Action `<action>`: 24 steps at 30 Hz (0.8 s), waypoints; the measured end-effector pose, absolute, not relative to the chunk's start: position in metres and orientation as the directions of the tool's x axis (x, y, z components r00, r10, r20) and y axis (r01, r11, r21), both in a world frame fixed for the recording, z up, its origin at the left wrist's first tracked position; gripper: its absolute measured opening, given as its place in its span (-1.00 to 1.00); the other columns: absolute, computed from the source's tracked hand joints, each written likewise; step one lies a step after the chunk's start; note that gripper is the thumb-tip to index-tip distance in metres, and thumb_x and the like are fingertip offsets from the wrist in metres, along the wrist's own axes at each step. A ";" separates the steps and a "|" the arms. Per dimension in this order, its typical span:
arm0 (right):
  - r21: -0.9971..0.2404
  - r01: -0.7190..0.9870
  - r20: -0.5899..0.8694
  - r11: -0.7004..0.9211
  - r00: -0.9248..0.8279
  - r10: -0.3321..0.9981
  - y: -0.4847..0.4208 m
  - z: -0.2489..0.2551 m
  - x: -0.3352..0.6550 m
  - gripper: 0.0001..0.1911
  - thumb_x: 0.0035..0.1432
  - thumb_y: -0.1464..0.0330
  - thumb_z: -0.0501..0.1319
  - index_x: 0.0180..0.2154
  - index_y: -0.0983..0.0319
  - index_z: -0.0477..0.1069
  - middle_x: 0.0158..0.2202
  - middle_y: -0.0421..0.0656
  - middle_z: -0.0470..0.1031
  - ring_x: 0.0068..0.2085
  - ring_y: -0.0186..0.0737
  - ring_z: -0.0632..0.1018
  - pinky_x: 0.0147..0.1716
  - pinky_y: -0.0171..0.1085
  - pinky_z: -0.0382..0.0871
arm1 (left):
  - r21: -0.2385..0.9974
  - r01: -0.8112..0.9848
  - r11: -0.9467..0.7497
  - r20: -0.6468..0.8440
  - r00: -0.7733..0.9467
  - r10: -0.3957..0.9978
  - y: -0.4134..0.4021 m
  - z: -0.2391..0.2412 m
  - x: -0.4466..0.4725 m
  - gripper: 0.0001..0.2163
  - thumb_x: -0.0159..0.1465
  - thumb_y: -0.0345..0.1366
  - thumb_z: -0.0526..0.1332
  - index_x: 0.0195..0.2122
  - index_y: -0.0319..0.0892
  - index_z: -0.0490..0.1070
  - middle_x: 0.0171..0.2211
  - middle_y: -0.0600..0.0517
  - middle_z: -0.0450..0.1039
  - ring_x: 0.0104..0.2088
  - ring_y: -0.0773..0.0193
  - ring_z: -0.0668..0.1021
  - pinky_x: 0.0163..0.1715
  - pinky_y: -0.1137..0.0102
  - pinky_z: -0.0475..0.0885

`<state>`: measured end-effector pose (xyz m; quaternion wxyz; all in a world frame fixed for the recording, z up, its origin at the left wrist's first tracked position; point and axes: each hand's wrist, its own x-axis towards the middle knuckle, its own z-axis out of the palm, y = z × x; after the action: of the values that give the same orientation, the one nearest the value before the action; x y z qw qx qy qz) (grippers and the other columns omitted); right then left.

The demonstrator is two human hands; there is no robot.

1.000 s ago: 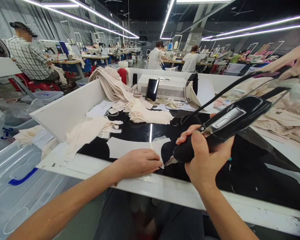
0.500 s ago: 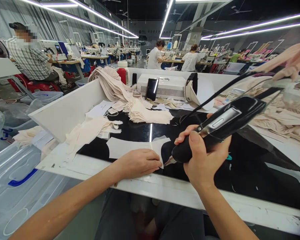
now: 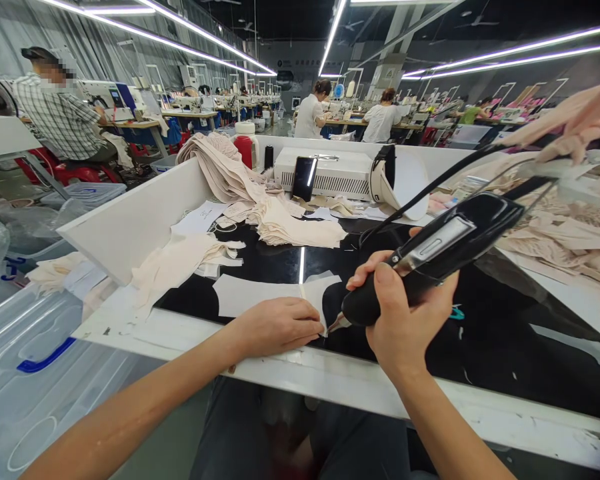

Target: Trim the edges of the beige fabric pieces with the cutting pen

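My right hand (image 3: 403,313) grips a black corded hand tool (image 3: 445,250) with a silver panel. Its metal tip (image 3: 337,325) touches the near edge of a pale fabric piece (image 3: 260,293) lying flat on the glossy black worktop (image 3: 480,333). My left hand (image 3: 275,327) lies palm down on that fabric, fingers pressing beside the tool tip. The tool's black cable (image 3: 430,190) runs up and to the right.
Stacks of cream fabric pieces (image 3: 275,220) and loose pieces (image 3: 175,260) lie at the left and back. A white machine (image 3: 330,173) stands behind, with a phone (image 3: 305,179) leaning on it. Another person's hand (image 3: 580,120) reaches in at upper right. A clear plastic bin (image 3: 25,373) stands at my left.
The tool and my right hand have shifted slightly left. My left hand stays pressed on the fabric.
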<state>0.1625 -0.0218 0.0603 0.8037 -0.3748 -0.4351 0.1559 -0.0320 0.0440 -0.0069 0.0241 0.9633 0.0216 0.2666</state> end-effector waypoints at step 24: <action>-0.750 0.063 0.567 0.658 0.573 0.592 -0.028 0.059 0.159 -0.53 0.30 0.12 0.66 -0.05 0.04 0.43 -0.29 -0.34 0.63 -0.45 -0.27 0.62 -0.41 -0.21 0.64 | 0.232 0.070 -0.970 0.561 0.806 0.192 0.043 -0.003 -0.038 -0.74 0.76 -0.28 0.22 0.22 -0.21 0.70 0.17 -0.20 0.76 0.16 0.07 0.78 0.28 0.25 0.70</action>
<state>0.1589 -0.0281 0.0587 0.8016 -0.3791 -0.4319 0.1649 -0.0376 0.0431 -0.0030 0.1003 0.9449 0.0691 0.3040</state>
